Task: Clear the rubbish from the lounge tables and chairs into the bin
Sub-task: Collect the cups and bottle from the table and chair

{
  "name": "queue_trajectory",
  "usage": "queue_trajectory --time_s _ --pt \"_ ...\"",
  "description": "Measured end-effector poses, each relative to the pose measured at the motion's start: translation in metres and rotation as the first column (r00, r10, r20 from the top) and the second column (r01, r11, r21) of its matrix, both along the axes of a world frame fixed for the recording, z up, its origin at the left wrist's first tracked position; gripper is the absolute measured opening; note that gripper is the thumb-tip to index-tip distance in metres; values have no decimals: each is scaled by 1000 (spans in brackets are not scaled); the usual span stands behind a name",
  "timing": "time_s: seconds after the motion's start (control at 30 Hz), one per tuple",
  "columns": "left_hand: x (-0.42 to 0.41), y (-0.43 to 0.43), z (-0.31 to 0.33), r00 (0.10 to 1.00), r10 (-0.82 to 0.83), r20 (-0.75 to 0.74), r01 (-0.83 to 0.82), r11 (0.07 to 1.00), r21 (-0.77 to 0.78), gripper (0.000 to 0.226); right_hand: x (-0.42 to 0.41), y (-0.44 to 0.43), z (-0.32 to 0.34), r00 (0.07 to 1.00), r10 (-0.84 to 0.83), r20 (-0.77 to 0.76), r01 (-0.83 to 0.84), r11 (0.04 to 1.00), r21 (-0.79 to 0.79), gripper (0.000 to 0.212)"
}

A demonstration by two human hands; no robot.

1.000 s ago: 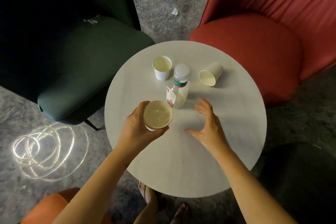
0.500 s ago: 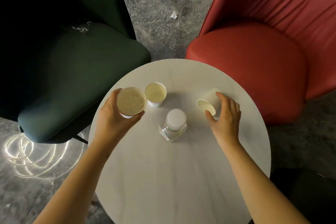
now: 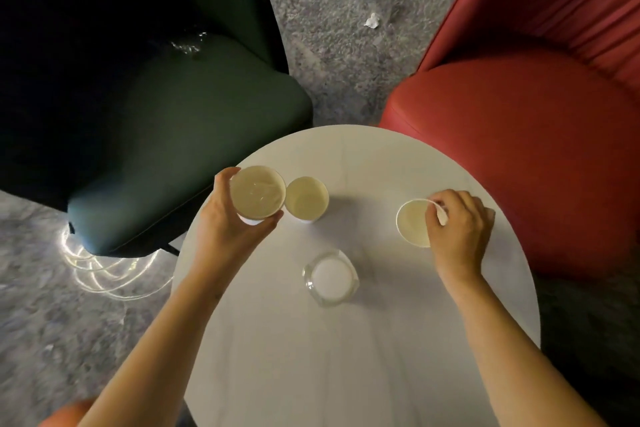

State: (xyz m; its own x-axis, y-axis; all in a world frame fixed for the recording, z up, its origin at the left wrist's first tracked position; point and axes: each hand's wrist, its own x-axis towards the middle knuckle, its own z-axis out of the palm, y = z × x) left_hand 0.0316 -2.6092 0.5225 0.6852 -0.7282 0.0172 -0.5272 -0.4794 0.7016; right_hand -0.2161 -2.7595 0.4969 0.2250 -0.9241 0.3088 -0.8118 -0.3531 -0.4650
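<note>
On the round white table [image 3: 381,357], my left hand [image 3: 228,229] grips a white paper cup [image 3: 257,192] with something clear inside, held just above the table's left edge. It touches a second paper cup [image 3: 307,198] that stands upright on the table. My right hand [image 3: 457,229] holds a third paper cup [image 3: 412,222] by its rim, mouth turned towards me. A clear plastic bottle with a white cap [image 3: 330,277] stands upright near the middle, between my arms.
A dark green armchair [image 3: 166,135] is at the left and a red armchair [image 3: 526,135] at the right, both close to the table. A crumpled white scrap [image 3: 372,20] lies on the grey carpet between them. Clear wrapping [image 3: 185,45] glints on the green seat.
My left hand carried its cup left, beside the standing cup. My right hand reached the cup lying on its side, gripped its rim and turned it up. The view moved closer over the table.
</note>
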Motion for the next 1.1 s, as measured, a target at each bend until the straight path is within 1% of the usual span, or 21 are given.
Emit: queue_trajectory --time_s 0.1,0.23,0.37,0.47,0.57,0.63,0.73,0.83,0.97,1.03,1.1 --pt "7 -4 9 1000 -20 -19 20 1000 4 70 20 -10 27 992 -4 124 5 1000 -6 9" --pt "19 -15 20 998 -43 -47 43 999 4 72 68 -11 73 940 109 324 -98 994 -50 8" --pt "27 -21 32 988 -150 -47 150 989 -6 76 118 -1 104 871 174 460 -215 976 38 4" --pt "32 -24 44 985 -161 -62 162 987 11 79 144 11 115 823 212 526 -296 952 79 3" --pt "38 -21 54 982 -177 -60 180 983 34 65 160 21 119 822 246 513 -334 939 85 4" --pt "45 -15 59 981 -187 -60 187 982 -1 60 163 21 116 836 211 507 -293 952 87 4" --pt "60 -4 66 988 -148 -54 145 987 -67 63 160 13 107 890 121 440 -199 971 135 4" --pt "75 0 78 991 -134 -20 130 982 -139 68 158 6 96 921 111 373 -189 965 181 4" --pt "79 -8 99 981 -186 -54 165 946 -278 68 166 7 87 948 181 260 -251 930 267 4" --pt "75 -15 108 969 -223 -108 175 924 -340 66 174 10 85 943 245 225 -308 899 311 4" --pt "69 -20 113 953 -264 -151 191 907 -375 65 181 13 86 932 292 216 -353 867 351 10"
